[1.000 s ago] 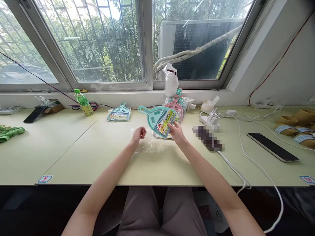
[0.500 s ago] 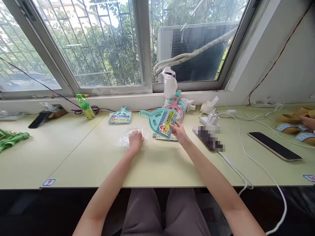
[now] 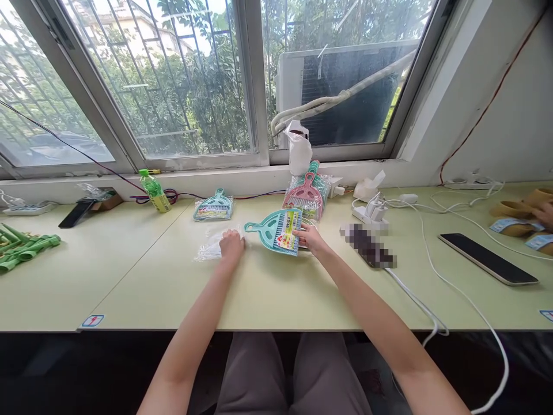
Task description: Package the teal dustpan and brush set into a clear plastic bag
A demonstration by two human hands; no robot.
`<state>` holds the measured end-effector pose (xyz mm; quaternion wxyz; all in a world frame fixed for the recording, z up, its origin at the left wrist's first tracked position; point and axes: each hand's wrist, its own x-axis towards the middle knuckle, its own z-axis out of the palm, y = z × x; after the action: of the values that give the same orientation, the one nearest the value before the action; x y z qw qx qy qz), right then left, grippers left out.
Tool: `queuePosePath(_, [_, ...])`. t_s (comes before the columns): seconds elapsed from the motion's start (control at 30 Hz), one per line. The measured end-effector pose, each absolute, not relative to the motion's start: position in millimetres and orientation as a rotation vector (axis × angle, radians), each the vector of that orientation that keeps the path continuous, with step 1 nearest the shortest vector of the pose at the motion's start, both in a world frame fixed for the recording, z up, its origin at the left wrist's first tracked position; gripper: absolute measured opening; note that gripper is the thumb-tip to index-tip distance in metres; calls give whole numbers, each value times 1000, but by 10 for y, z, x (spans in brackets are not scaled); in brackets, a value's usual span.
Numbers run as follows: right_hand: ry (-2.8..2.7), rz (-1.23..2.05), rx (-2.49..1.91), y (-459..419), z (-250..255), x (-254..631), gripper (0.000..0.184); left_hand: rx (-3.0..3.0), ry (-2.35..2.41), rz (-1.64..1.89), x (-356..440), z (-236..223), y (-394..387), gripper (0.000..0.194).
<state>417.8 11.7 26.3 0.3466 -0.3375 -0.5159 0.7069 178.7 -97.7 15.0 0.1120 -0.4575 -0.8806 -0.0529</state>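
Observation:
My right hand (image 3: pixel 311 238) grips the bristle end of a teal mini dustpan and brush set (image 3: pixel 268 230), thumb over its printed yellow card. The handle points left, and the set is held low over the table. On the left, my left hand (image 3: pixel 232 244) is closed on a crumpled clear plastic bag (image 3: pixel 209 246) lying on the tabletop. Behind it rests a wrapped teal dustpan set (image 3: pixel 213 206). Toward the window, a pink dustpan set (image 3: pixel 307 196) fronts a stack of wrapped teal ones. Something partly hidden lies under my right hand.
A green-capped bottle (image 3: pixel 154 191) leans near the sill. To the right are a power strip (image 3: pixel 370 214), a blurred phone (image 3: pixel 368 246), a dark phone (image 3: pixel 487 259) and trailing white cables. Green items (image 3: pixel 30 251) lie far left. Another person's hand (image 3: pixel 545 214) shows beside brown items far right.
The teal dustpan set has come down lower, nearer the tabletop, and turned slightly. My left hand has slid a little left with the plastic bag. The view has shifted slightly.

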Motion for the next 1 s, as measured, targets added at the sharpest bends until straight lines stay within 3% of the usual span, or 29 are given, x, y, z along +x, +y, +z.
queuePosePath(0.37, [-1269,1830,-850,98,166,4110,24,-1410,-2589,-218,1758,105,-957,29])
queuePosePath(1.0, [-1433,1852,-723,-121,270,4014,31,-1485,-2260,-878,1971,243,-1055,28])
